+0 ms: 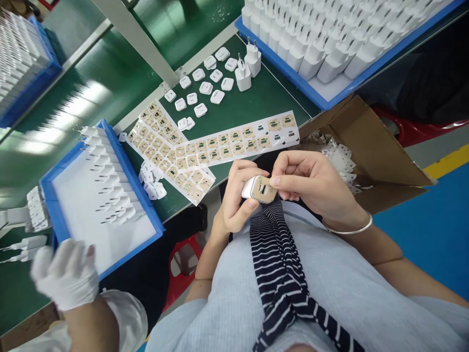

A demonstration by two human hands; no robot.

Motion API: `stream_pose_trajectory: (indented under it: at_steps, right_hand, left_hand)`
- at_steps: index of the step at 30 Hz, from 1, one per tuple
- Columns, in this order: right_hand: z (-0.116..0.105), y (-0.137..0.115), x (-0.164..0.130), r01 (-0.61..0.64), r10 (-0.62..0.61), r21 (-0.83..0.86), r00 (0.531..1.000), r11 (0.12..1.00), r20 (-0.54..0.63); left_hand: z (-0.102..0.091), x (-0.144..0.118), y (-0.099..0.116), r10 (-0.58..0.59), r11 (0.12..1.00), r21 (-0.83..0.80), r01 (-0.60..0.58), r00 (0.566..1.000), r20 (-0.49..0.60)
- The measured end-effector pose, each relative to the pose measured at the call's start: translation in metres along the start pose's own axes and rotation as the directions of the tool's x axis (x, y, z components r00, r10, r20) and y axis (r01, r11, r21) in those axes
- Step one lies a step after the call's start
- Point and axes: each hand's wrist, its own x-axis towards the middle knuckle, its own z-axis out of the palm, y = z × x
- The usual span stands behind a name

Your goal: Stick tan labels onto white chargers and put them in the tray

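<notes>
My left hand (pixel 236 195) is wrapped round a white charger (pixel 248 188), its end face turned up towards me. On that face lies a tan adhesive sticker (pixel 270 194) with a slot cut-out, through which a port shows. My right hand (pixel 311 183) has thumb and forefinger pinched on the sticker's right edge. Just beyond my hands, sheets of the same tan stickers (pixel 223 144) lie on the green table (pixel 262 100), the nearest sheet with some stickers gone at its right end. Further back are several small white caps (pixel 205 88) and two upright white plug chargers (pixel 243 76).
A blue tray (pixel 326 100) packed with chargers stands at the upper right. Below it, a cardboard box (pixel 388 146) holds white scraps (pixel 340 159). At left, a co-worker's gloved hand (pixel 68 274) is beside another blue tray (pixel 154 226) with a row of chargers. White pieces (pixel 151 181) lie at the table edge.
</notes>
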Motion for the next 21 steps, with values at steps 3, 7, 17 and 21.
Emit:
stream_pose_trajectory:
  at_steps: [3,7,17,21]
  right_hand:
    - [-0.0003,0.0001,0.0003,-0.011,0.011,-0.006,1.0,1.0,-0.004]
    - [-0.0015,0.0019,0.0004,-0.014,0.014,-0.009,1.0,1.0,0.002]
    - [0.0,-0.0026,0.0011,-0.007,0.008,-0.054,1.0,0.999,0.014]
    - [0.0006,-0.0062,0.002,-0.018,0.019,-0.086,1.0,0.996,0.013]
  left_hand:
    - [0.0004,-0.0005,-0.0003,0.003,1.0,-0.014,-0.003,1.0,0.0]
    - [0.0004,-0.0013,-0.0001,0.001,1.0,0.012,-0.001,1.0,0.0]
    - [0.0014,0.0004,0.0042,0.031,0.995,0.092,-0.032,0.999,0.012]
    - [0.0013,0.0009,0.005,0.042,0.995,0.091,-0.044,0.999,0.019]
